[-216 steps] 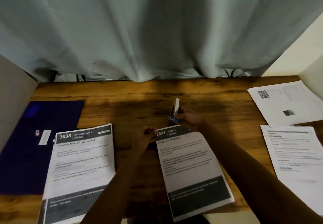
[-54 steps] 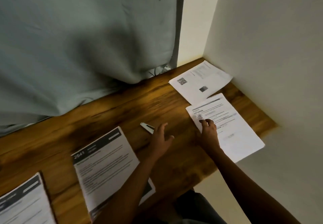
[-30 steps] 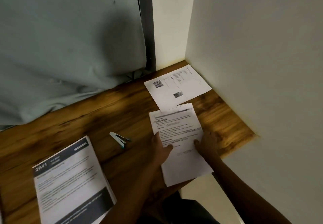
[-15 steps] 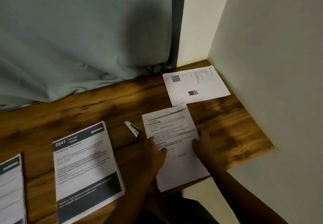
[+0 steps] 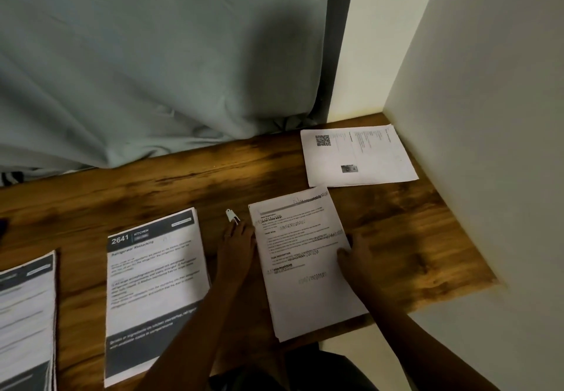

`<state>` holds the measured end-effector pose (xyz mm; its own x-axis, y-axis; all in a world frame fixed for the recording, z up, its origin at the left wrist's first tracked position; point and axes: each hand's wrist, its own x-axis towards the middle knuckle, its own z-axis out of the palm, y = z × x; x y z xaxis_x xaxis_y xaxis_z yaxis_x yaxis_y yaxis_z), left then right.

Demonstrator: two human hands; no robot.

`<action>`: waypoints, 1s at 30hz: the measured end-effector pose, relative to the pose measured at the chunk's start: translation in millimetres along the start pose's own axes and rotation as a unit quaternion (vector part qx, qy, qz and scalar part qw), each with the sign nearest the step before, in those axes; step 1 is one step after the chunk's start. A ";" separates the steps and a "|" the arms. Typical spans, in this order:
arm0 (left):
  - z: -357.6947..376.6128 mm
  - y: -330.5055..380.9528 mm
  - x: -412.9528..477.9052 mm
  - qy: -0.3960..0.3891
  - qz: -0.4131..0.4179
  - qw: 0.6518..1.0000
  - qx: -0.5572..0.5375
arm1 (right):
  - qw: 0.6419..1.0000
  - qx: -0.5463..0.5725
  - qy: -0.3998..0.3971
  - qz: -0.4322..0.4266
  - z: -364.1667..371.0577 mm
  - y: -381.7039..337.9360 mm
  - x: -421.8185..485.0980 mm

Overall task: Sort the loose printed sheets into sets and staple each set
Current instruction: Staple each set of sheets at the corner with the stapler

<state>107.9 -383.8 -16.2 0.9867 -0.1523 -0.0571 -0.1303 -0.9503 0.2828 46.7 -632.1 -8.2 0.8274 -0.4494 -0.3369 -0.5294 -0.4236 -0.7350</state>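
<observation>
Head view: right hand (image 5: 355,253) presses flat on the sheets (image 5: 305,293); at nine o'clock, left hand (image 5: 239,245) touches stapler (image 5: 229,215), grip unclear.

Your counter (image 5: 189,189) is dark-stained wood, grainy, with a soft sheen. The sheets (image 5: 305,293) are matt white paper. The curtain (image 5: 152,70) is creased, matt cloth; the wall (image 5: 488,116) is smooth and matt. The stapler (image 5: 231,215) looks like white plastic.

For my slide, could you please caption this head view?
Left hand beside small white stapler; right hand resting on white printed paper stack.
</observation>
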 end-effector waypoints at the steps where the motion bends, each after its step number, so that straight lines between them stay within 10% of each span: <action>1: -1.1 -3.3 0.5 0.000 -0.002 1.000 0.003 | 1.000 0.004 -0.007 -0.003 0.2 -0.2 0.8; 14: -8.5 -17.9 -3.9 0.101 0.043 0.994 -0.018 | 1.000 -0.007 0.000 -0.024 11.3 -6.6 8.9; 20: 6.3 15.5 -21.5 -0.079 0.060 0.994 -0.046 | 0.999 -0.010 0.019 -0.048 12.4 -6.4 8.9; 30: 11.8 17.9 -30.2 -0.122 0.018 0.987 -0.102 | 0.999 0.002 0.002 -0.039 13.4 -12.2 19.2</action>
<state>74.6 -399.4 -20.7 0.9257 -0.2688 -0.2661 -0.1171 -0.8726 0.4743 71.5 -625.1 -13.6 0.8658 -0.4175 -0.2758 -0.4617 -0.4543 -0.7619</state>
